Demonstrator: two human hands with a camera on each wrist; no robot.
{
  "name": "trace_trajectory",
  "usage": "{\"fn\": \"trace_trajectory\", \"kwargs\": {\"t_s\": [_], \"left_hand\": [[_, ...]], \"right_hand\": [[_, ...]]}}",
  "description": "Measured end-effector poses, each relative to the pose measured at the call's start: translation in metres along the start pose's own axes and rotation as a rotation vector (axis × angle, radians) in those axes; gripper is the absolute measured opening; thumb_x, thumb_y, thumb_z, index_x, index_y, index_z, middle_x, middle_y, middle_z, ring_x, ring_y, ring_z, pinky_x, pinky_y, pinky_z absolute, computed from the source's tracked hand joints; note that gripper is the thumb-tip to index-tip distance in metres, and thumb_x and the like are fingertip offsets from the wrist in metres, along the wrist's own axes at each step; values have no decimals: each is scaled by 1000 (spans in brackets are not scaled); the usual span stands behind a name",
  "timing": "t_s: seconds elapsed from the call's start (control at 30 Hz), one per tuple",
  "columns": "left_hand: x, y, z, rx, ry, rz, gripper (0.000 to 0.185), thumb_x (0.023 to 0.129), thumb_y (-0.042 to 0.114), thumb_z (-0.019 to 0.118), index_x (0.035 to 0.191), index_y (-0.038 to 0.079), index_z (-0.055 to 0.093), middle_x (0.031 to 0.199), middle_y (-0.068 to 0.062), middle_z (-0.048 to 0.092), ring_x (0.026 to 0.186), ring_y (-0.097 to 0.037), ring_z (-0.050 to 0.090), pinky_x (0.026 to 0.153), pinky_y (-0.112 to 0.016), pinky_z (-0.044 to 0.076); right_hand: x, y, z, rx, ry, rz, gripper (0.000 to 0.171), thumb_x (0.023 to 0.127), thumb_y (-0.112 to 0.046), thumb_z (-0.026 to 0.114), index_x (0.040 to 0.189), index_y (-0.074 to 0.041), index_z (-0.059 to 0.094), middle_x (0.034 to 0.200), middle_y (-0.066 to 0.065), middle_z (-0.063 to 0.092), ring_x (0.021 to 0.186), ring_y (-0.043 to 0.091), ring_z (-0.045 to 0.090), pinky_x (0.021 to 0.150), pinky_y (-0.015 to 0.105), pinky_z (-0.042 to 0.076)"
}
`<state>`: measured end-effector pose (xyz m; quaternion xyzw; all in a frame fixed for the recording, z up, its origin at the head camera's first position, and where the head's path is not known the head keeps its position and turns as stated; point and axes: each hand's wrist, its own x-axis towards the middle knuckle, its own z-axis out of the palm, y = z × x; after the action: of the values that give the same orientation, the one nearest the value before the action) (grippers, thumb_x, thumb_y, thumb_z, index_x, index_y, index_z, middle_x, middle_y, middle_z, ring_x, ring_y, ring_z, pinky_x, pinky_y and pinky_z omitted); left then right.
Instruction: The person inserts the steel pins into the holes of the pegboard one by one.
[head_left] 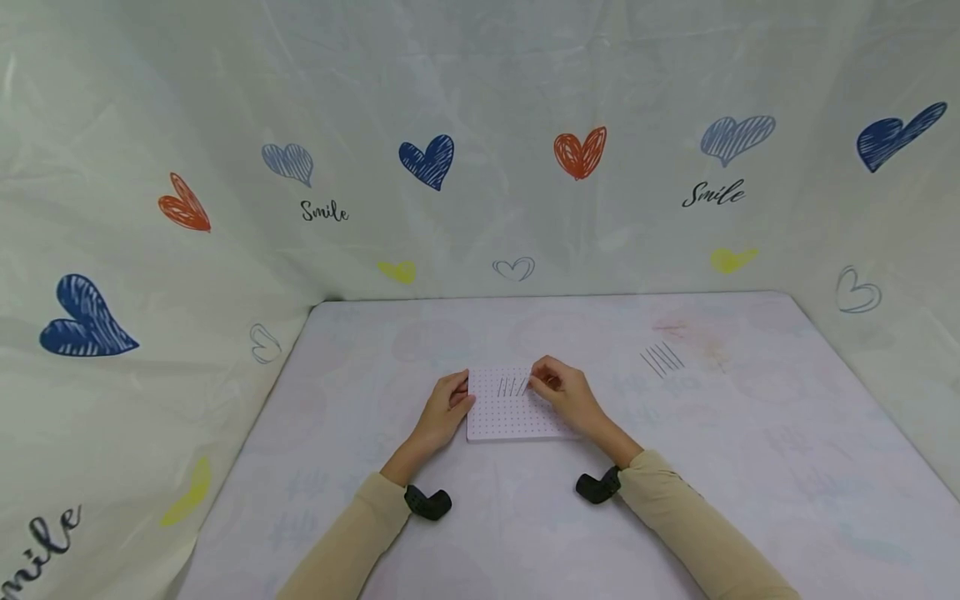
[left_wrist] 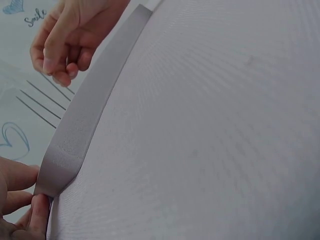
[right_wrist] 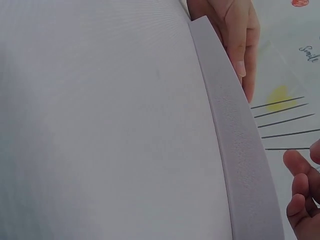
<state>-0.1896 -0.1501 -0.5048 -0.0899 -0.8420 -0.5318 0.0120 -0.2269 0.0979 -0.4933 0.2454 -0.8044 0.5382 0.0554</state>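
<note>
A white board with a grid of small holes [head_left: 495, 423] lies on the table, several thin dark rods [head_left: 507, 387] standing upright in a row in its upper part. My left hand [head_left: 444, 410] grips the board's left edge; in the left wrist view its fingers [left_wrist: 17, 200] meet the board's corner. Over the board's upper right, my right hand [head_left: 566, 394] pinches the rightmost rod [right_wrist: 285, 149] near its top, between thumb and fingertip. That rod's lower end meets the board; the wrist views show only the board's side wall, so its hole is hidden.
Several more thin dark rods [head_left: 662, 359] lie side by side on the white table [head_left: 480, 533], right of and beyond the board. A white sheet [head_left: 495, 208] printed with hearts and words hangs behind the table and along its sides.
</note>
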Motion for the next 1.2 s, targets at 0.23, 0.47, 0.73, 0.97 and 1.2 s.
{"fn": "trace_trajectory", "kwargs": {"t_s": [0.23, 0.47, 0.73, 0.97, 1.2], "left_hand": [[-1, 0, 1, -10, 1, -1, 50, 100, 2, 56, 146, -11, 39, 141, -27, 42, 120, -33, 49, 106, -43, 44], [-2, 1, 1, -19, 0, -4, 51, 100, 1, 56, 146, -12, 38, 141, -27, 42, 120, -33, 49, 105, -43, 45], [-2, 3, 1, -21, 1, -9, 51, 100, 0, 56, 146, -11, 38, 141, -27, 43, 119, -32, 49, 106, -42, 45], [-1, 2, 0, -19, 3, 0, 50, 100, 0, 55, 146, -12, 38, 140, -27, 43, 120, -34, 49, 106, -43, 44], [-1, 5, 0, -12, 4, -11, 50, 100, 0, 55, 145, -12, 39, 139, -27, 44, 119, -33, 50, 106, -42, 45]], "right_hand": [[-2, 1, 2, -35, -5, -3, 4, 94, -5, 67, 96, -6, 64, 84, -2, 65, 73, 13, 56, 64, 22, 48], [-2, 0, 2, -61, -14, -5, 7, 97, -12, 66, 97, -5, 66, 83, -3, 64, 73, 13, 55, 63, 23, 47], [0, -1, 0, -80, -31, -27, 3, 95, -7, 68, 95, -5, 67, 81, -3, 62, 72, 12, 52, 61, 22, 45], [1, -4, -2, -93, -46, -28, 4, 94, -7, 69, 95, -4, 66, 81, -2, 63, 71, 12, 52, 61, 22, 45], [0, -4, -5, -99, -48, 5, 8, 94, -12, 70, 96, -5, 67, 82, -2, 64, 72, 14, 53, 62, 23, 45]]}}
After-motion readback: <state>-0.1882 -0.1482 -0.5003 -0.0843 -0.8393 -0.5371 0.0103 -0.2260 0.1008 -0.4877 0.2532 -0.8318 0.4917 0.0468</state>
